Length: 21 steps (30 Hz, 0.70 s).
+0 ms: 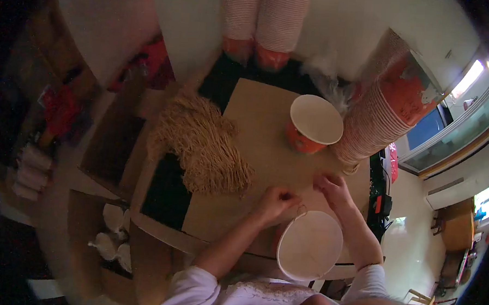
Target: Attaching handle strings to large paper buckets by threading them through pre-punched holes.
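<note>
Unfortunately, I cannot tell whether the blurred left grip (276, 202) or right grip (335, 192) is closed; two single tubs (309, 246) are near.

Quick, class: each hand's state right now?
Left hand: fingers curled near the closer paper bucket; grip unclear.
Right hand: fingers curled; can't tell whether it's holding anything.

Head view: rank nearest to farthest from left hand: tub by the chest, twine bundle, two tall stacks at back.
From the left hand:
1. Tub by the chest: right beside it, toward the body.
2. Twine bundle: to its left, farther forward.
3. Two tall stacks: far back.
</note>
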Motion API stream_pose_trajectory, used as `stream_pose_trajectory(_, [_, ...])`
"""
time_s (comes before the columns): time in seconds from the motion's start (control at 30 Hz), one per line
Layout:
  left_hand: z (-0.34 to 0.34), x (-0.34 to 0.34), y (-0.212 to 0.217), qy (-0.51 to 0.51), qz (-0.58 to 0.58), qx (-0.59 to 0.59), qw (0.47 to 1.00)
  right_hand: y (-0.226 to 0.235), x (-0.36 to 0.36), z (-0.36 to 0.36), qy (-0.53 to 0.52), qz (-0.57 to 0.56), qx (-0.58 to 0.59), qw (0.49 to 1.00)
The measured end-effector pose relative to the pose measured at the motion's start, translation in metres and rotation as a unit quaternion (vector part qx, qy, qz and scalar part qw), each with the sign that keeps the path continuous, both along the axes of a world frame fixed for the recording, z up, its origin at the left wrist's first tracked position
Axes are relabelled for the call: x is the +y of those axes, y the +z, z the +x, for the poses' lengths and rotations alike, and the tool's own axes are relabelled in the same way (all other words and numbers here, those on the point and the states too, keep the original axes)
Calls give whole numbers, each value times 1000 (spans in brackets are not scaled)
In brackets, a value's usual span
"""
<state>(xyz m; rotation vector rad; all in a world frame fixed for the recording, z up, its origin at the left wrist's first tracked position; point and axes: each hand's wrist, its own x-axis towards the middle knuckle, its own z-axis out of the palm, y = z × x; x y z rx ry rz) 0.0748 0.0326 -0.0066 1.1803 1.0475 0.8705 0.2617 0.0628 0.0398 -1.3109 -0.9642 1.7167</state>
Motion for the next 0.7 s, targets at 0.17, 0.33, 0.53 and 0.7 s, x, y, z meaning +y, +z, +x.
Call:
stream_pose_trajectory(0.17, [1, 0, -14, 22, 26, -1, 999, 40, 7, -16, 343, 547, -293, 705])
stream_pose_trajectory(0.33, [0, -2, 13, 22, -37, -58, 997, 36, 15, -8, 398, 398, -329, 758])
stream_pose_trajectory(0.53, [-9, -4, 3, -32, -29, -4, 999, 49, 19, -6, 389, 479, -351, 704])
stream_pose_trajectory(0.7, [-8, -6, 2, 9, -8, -42, 999, 54, 19, -2, 388, 447, -334, 734])
